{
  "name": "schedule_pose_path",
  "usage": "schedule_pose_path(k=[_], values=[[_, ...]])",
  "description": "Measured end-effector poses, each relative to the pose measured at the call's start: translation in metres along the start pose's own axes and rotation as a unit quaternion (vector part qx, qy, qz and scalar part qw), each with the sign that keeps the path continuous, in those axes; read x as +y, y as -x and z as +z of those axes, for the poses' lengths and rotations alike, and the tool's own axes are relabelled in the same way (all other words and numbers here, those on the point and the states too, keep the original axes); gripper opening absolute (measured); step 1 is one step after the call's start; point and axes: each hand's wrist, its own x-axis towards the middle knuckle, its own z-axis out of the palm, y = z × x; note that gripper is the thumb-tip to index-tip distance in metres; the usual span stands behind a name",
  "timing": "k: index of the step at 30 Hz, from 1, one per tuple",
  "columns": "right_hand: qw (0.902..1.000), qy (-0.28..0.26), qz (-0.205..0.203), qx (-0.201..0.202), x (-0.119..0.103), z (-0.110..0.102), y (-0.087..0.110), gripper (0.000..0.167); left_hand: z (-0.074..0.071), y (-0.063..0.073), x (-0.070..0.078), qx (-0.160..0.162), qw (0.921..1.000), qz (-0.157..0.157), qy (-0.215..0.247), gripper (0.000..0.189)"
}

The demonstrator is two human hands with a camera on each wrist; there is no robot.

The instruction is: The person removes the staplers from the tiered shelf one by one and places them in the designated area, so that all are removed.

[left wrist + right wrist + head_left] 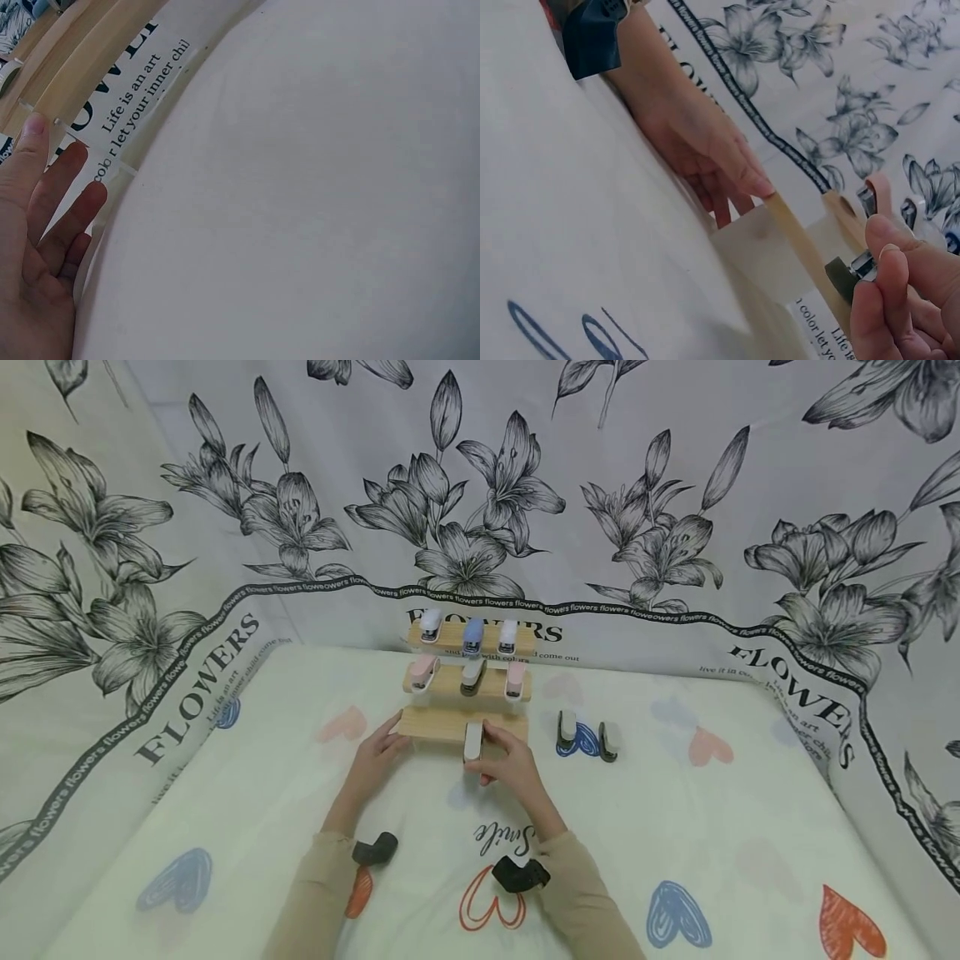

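Observation:
In the head view my right hand (pixel 508 756) pinches a small white stapler (pixel 472 742) at the front edge of the lowest shelf. Its metal part and dark end (pixel 843 279) show between thumb and fingers in the right wrist view. My left hand (pixel 377 755) holds the left end of the tiered wooden rack (pixel 435 723), thumb (pixel 34 139) on the shelf edge and the other fingers lower at its side. Several mini staplers stand on the upper shelves, among them a blue stapler (pixel 472 636) and a pink stapler (pixel 516 680). The stapler's underside is hidden.
Right of the rack, a grey-and-black stapler (pixel 566 729) and another dark-based stapler (pixel 608 742) stand on the heart-printed cloth (pixel 675 827). Flower-printed fabric (pixel 637 527) rises behind the rack. A black wrist device (pixel 521 874) sits by the right sleeve.

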Motion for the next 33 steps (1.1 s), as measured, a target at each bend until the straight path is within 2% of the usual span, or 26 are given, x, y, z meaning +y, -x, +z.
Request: schedule_pose_path(k=[6,10,15,19,22,25,29,33], values=[[0.9998,-0.015,0.002,-0.01,-0.011,-0.007,0.006,0.076,-0.003,-0.001,0.002,-0.003,0.9999,-0.014,0.001,0.059],[0.9997,-0.004,0.018,-0.016,-0.001,-0.013,0.002,0.078,-0.005,0.002,0.004,-0.001,0.9998,-0.018,0.001,0.06],[0.9997,0.013,0.008,-0.018,0.004,-0.021,0.003,0.078,-0.004,0.002,0.003,-0.001,0.9998,-0.022,0.006,0.06],[0.9993,-0.022,0.004,-0.03,0.002,-0.03,0.006,0.079,0.0,0.002,0.003,-0.003,0.9998,-0.021,-0.003,0.059],[0.9974,-0.046,0.008,-0.054,-0.008,-0.033,0.009,0.081,0.0,0.006,0.013,-0.001,0.9997,-0.024,-0.01,0.057],[0.9969,-0.043,0.008,-0.066,-0.02,-0.037,0.016,0.078,0.0,0.005,0.014,0.006,0.9992,-0.026,-0.029,0.056],[0.9972,-0.05,0.01,-0.054,-0.026,-0.043,0.02,0.072,0.0,0.002,0.008,0.014,0.9979,-0.03,-0.055,0.057],[0.9967,-0.067,0.013,-0.044,-0.017,-0.053,0.017,0.072,0.001,0.002,0.008,0.013,0.9978,-0.04,-0.052,0.057]])
